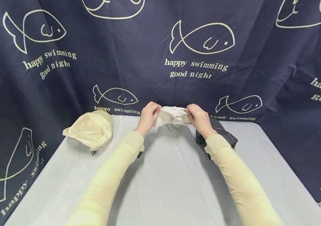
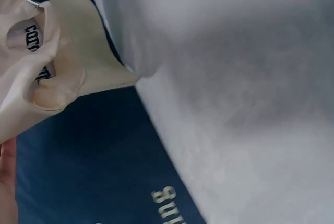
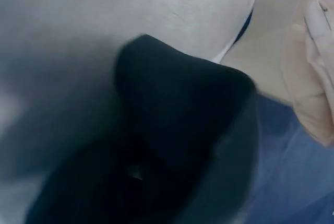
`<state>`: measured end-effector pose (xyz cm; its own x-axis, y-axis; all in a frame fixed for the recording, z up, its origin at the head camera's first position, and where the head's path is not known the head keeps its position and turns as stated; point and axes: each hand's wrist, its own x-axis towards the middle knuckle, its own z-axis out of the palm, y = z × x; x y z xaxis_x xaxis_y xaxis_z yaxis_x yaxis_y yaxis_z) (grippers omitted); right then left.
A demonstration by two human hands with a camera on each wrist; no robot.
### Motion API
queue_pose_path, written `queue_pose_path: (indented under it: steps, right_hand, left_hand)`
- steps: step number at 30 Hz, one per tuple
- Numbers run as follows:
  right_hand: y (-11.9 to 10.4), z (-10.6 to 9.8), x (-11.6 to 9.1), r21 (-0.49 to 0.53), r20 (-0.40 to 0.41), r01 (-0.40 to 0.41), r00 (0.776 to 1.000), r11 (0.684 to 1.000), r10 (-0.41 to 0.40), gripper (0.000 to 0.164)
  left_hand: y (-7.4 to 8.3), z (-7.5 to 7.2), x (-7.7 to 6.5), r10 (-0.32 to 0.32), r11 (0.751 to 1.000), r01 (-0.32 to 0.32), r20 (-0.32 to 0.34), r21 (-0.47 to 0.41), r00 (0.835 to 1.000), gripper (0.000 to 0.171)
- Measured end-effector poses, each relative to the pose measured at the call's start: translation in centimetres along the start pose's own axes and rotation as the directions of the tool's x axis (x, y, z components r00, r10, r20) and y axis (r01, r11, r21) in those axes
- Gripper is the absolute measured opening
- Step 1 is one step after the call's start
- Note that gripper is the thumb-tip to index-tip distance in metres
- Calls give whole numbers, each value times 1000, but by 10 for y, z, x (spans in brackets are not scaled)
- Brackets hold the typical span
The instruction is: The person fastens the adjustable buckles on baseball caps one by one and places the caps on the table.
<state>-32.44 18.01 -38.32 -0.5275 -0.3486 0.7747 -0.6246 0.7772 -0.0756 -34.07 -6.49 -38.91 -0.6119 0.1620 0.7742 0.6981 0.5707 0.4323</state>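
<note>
A cream baseball cap (image 1: 174, 116) is held up at the far side of the table between my two hands. My left hand (image 1: 147, 117) pinches its left side, my right hand (image 1: 200, 119) the right side. In the left wrist view the cap's brim (image 2: 86, 41), back strap buckle (image 2: 37, 0) and printed lining show, with part of my left hand (image 2: 7, 182) below. The right wrist view has the cream cap (image 3: 276, 36) at its right edge; the right hand is out of that frame.
On the table's left lies a beige cap (image 1: 92, 128). A black cap (image 1: 222, 133) lies at the back right, partly behind my right hand and wrist; it looms large in the right wrist view. Behind the pale table (image 1: 166, 175) hangs a navy curtain (image 1: 149, 47) with fish drawings.
</note>
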Motion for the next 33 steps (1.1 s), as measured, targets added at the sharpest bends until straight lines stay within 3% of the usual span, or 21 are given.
queue_pose_path:
  steps: [6,11,16,23,28,33]
  right_hand:
    - [2,-3,-14,41,81,15,997,999,-19,15]
    - [4,-10,-19,105,150,37,987,994,-52,11]
    - [7,-14,-24,189,226,3,973,982,-46,5]
    - [7,-19,-30,239,269,-3,961,971,-63,6]
    - [8,-19,-34,268,286,12,954,963,-91,7]
    - [9,-19,-39,274,316,12,943,962,-102,8]
  left_hand:
    - [-3,4,-18,20,998,-19,23,-55,1000,6]
    - [-3,-2,-24,29,995,-18,101,-101,994,5]
    - [2,-12,-26,33,991,-8,187,-133,982,5]
    - [4,-17,-32,1,991,39,295,-130,956,9]
    - [5,-15,-38,-19,990,65,340,-127,940,9]
    - [5,-9,-46,-17,988,70,349,-139,937,11]
